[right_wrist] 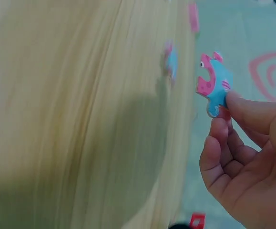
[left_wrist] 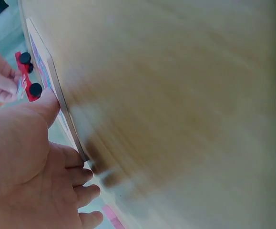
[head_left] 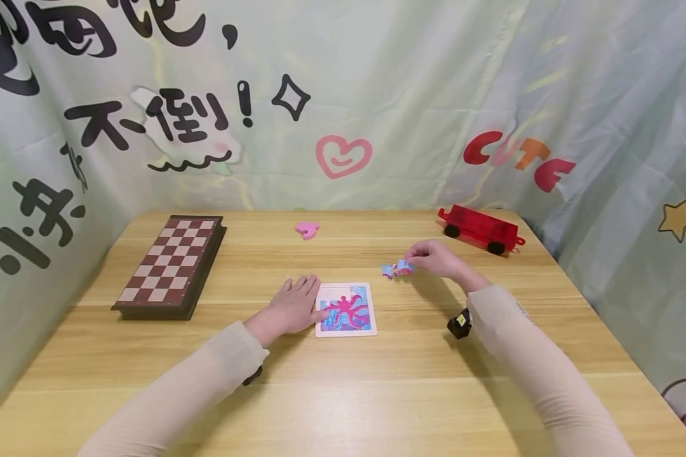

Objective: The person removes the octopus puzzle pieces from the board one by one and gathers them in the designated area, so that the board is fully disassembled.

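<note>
A square puzzle board (head_left: 345,334) with a pink octopus on blue lies flat at mid-table; a pale bare patch shows near its top. My left hand (head_left: 293,304) rests at the board's left edge, fingers extended and thumb over the picture. In the left wrist view, the thumb and index finger touch the pale board rim (left_wrist: 56,86). Right of the board, my right hand (head_left: 439,259) pinches a blue and pink jigsaw piece (right_wrist: 219,86) between thumb and fingers, raised above the table. Another jigsaw piece (right_wrist: 170,61) lies on the wood just beyond it.
A folded chessboard (head_left: 168,266) lies on the left of the table. At the back sits a small pink piece (head_left: 307,230). A red toy wagon (head_left: 483,228) with black wheels stands at the back right. A printed curtain (head_left: 400,114) hangs behind the table.
</note>
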`<action>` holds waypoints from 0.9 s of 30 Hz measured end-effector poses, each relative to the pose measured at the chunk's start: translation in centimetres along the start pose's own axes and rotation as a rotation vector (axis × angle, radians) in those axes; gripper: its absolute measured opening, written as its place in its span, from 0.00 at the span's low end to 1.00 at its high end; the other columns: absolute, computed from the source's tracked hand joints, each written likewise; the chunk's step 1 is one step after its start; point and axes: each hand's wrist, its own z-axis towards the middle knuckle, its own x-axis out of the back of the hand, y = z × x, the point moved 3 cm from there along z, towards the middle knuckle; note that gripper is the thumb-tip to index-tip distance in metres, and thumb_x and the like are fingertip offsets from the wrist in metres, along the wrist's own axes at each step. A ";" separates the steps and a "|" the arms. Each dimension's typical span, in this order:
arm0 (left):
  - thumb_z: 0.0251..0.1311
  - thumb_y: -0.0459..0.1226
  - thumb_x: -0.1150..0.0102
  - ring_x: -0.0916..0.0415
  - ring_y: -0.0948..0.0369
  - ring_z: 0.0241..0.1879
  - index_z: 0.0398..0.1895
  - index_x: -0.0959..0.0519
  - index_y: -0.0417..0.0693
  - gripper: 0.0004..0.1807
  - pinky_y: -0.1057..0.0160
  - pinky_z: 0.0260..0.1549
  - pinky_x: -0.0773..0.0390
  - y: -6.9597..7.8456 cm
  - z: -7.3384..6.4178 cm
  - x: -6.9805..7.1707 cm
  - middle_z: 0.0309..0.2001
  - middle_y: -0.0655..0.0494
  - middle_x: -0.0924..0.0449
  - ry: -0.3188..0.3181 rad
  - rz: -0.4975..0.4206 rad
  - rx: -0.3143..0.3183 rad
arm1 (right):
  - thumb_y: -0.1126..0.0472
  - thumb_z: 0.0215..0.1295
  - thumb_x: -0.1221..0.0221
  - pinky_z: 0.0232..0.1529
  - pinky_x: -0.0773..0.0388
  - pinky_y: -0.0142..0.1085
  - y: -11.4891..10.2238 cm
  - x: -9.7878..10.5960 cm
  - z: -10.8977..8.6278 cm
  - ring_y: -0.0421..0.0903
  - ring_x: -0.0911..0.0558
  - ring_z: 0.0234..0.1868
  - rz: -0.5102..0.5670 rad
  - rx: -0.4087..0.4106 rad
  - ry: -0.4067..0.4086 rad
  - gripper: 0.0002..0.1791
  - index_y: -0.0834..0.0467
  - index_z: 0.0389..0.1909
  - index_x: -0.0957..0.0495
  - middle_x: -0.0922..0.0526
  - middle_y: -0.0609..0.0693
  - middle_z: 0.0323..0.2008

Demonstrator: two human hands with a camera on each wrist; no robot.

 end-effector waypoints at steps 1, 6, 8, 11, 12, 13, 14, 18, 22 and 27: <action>0.64 0.59 0.62 0.59 0.49 0.69 0.70 0.53 0.35 0.43 0.48 0.64 0.58 0.0 0.0 0.0 0.71 0.43 0.56 0.002 -0.004 0.000 | 0.66 0.65 0.46 0.31 0.32 0.35 0.4 0.3 -0.1 0.43 0.31 0.28 -0.014 0.001 0.000 0.08 0.69 0.37 0.22 0.23 0.52 0.27; 0.65 0.59 0.61 0.59 0.49 0.69 0.70 0.52 0.35 0.43 0.48 0.64 0.58 0.1 -0.1 0.1 0.70 0.43 0.56 -0.002 -0.010 0.001 | 0.69 0.64 0.46 0.30 0.32 0.34 2.3 1.2 -0.2 0.43 0.31 0.28 -0.078 -0.021 0.006 0.07 0.70 0.34 0.21 0.20 0.53 0.29; 0.65 0.59 0.62 0.60 0.49 0.69 0.70 0.53 0.36 0.43 0.49 0.64 0.58 0.1 -0.1 0.1 0.71 0.43 0.56 -0.005 -0.004 0.003 | 0.70 0.63 0.46 0.30 0.33 0.34 2.8 1.4 -0.1 0.44 0.31 0.27 -0.088 -0.043 0.003 0.07 0.70 0.33 0.21 0.19 0.54 0.28; 0.65 0.59 0.62 0.60 0.49 0.69 0.70 0.53 0.35 0.43 0.49 0.64 0.58 0.1 -0.1 0.1 0.71 0.43 0.56 -0.001 0.001 0.001 | 0.70 0.63 0.46 0.31 0.32 0.34 3.4 1.4 0.0 0.44 0.31 0.28 -0.091 -0.081 0.003 0.08 0.71 0.34 0.20 0.19 0.55 0.29; 0.65 0.59 0.62 0.60 0.49 0.69 0.70 0.52 0.35 0.43 0.49 0.64 0.58 0.1 -0.1 0.1 0.70 0.43 0.56 0.002 -0.001 -0.001 | 0.70 0.63 0.46 0.31 0.32 0.34 3.5 1.4 0.0 0.44 0.31 0.28 -0.093 -0.093 0.004 0.08 0.71 0.35 0.20 0.19 0.54 0.29; 0.65 0.59 0.63 0.60 0.49 0.69 0.70 0.53 0.36 0.43 0.49 0.64 0.58 0.1 -0.1 0.1 0.71 0.43 0.57 0.000 0.002 -0.001 | 0.69 0.63 0.46 0.31 0.32 0.34 3.6 1.4 0.1 0.44 0.31 0.28 -0.099 -0.104 0.006 0.08 0.70 0.35 0.20 0.19 0.54 0.29; 0.65 0.59 0.63 0.60 0.49 0.69 0.70 0.53 0.35 0.43 0.49 0.64 0.58 0.1 -0.1 0.1 0.71 0.43 0.57 0.001 0.001 -0.002 | 0.69 0.64 0.46 0.31 0.32 0.34 3.7 1.4 0.1 0.44 0.30 0.28 -0.106 -0.109 0.008 0.08 0.70 0.36 0.21 0.20 0.54 0.29; 0.65 0.59 0.62 0.60 0.49 0.69 0.70 0.53 0.35 0.43 0.49 0.64 0.58 0.1 -0.1 0.1 0.71 0.43 0.56 0.002 -0.004 -0.002 | 0.69 0.63 0.46 0.30 0.33 0.34 3.8 1.3 0.4 0.44 0.32 0.27 -0.145 -0.104 0.019 0.08 0.70 0.35 0.20 0.22 0.51 0.27; 0.65 0.59 0.62 0.60 0.49 0.69 0.70 0.52 0.35 0.43 0.49 0.64 0.58 0.1 0.0 0.0 0.71 0.43 0.56 -0.001 0.000 0.001 | 0.69 0.63 0.45 0.28 0.35 0.34 3.8 1.2 0.6 0.43 0.33 0.25 -0.176 -0.098 0.021 0.08 0.69 0.33 0.20 0.23 0.49 0.25; 0.65 0.59 0.62 0.60 0.50 0.69 0.70 0.53 0.36 0.43 0.49 0.64 0.58 0.1 0.0 0.0 0.71 0.44 0.56 -0.006 0.007 0.003 | 0.68 0.63 0.45 0.29 0.35 0.33 3.7 1.1 0.7 0.44 0.32 0.26 -0.183 -0.121 0.020 0.07 0.68 0.33 0.20 0.23 0.50 0.25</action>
